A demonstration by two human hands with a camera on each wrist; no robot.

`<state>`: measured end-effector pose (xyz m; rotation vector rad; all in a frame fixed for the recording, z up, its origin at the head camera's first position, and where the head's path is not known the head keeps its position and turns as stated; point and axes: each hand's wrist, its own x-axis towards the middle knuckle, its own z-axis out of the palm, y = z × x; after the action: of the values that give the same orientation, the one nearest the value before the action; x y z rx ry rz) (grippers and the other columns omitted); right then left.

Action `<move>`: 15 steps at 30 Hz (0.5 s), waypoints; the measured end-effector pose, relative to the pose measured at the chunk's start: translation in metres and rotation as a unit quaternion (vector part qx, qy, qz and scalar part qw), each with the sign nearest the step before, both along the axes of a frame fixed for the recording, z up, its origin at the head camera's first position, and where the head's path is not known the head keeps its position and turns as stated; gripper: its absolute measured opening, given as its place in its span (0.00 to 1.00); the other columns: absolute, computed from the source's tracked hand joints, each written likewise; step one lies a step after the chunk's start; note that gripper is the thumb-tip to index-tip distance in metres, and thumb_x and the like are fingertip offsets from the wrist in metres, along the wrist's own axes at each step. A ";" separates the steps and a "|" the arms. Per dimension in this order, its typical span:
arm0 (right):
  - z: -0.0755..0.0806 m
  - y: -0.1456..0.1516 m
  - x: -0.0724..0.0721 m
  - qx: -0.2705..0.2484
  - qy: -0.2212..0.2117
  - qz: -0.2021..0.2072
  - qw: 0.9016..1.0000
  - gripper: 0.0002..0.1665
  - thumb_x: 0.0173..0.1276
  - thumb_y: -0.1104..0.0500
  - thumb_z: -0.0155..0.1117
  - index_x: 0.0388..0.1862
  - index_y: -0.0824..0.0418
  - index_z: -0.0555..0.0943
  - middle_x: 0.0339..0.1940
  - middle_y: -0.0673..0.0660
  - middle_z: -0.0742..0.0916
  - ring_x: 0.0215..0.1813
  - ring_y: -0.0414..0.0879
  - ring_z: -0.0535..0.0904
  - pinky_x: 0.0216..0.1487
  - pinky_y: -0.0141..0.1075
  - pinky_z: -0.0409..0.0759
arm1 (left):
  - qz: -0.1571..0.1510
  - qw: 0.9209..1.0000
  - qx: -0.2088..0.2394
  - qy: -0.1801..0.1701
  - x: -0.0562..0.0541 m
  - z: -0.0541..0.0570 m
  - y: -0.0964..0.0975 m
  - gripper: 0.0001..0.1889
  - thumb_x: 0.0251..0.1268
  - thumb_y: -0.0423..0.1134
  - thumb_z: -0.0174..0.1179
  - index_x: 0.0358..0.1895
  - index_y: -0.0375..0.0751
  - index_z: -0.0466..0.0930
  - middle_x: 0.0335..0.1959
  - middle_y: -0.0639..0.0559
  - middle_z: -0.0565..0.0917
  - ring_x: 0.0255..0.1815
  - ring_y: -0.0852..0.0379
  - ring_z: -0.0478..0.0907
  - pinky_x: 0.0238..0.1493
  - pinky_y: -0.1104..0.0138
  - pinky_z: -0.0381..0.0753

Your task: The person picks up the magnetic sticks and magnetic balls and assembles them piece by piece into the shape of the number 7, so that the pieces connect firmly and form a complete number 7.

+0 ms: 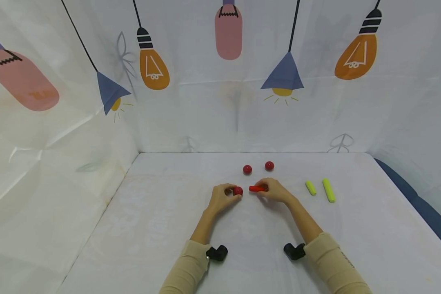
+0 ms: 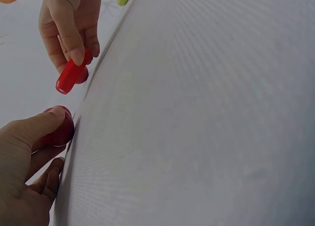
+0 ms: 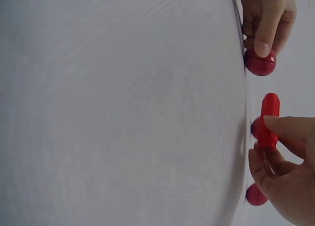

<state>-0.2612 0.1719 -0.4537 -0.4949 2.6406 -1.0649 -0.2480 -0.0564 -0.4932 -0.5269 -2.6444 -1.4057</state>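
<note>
My two hands, two beige sleeves and two black wrist pieces shared the scene with three red balls, one red stick, two yellow-green sticks and, printed on the backdrop, two blue lamps, two pink lamps and two whole orange bulbs.

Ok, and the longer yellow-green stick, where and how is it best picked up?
Probably pinch the longer yellow-green stick at mid-length across its long sides, coming from above: it lies flat, with bare surface along both sides and the shorter stick apart to its left. The right hand is nearer, but holds a red piece.
</note>
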 end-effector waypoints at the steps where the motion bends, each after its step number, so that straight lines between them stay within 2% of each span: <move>1: 0.000 -0.001 0.000 -0.001 -0.002 -0.001 1.000 0.16 0.61 0.65 0.63 0.49 0.67 0.79 0.44 0.60 0.82 0.45 0.51 0.74 0.53 0.47 0.76 | -0.001 1.000 0.000 0.001 0.000 -0.001 0.000 0.18 0.52 0.41 0.69 0.46 0.35 0.83 0.38 0.46 0.84 0.38 0.54 0.77 0.40 0.66 0.76; 15: -0.003 -0.009 0.001 0.003 -0.003 -0.007 1.000 0.18 0.60 0.66 0.63 0.50 0.68 0.78 0.44 0.60 0.82 0.45 0.52 0.74 0.53 0.48 0.75 | -0.002 1.000 0.007 0.007 0.000 -0.001 0.000 0.18 0.51 0.40 0.69 0.46 0.35 0.83 0.38 0.46 0.84 0.38 0.54 0.77 0.40 0.66 0.76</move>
<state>-0.2603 0.1630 -0.4566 -0.4722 2.6450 -1.0601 -0.2480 -0.0567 -0.4939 -0.5389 -2.6226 -1.4141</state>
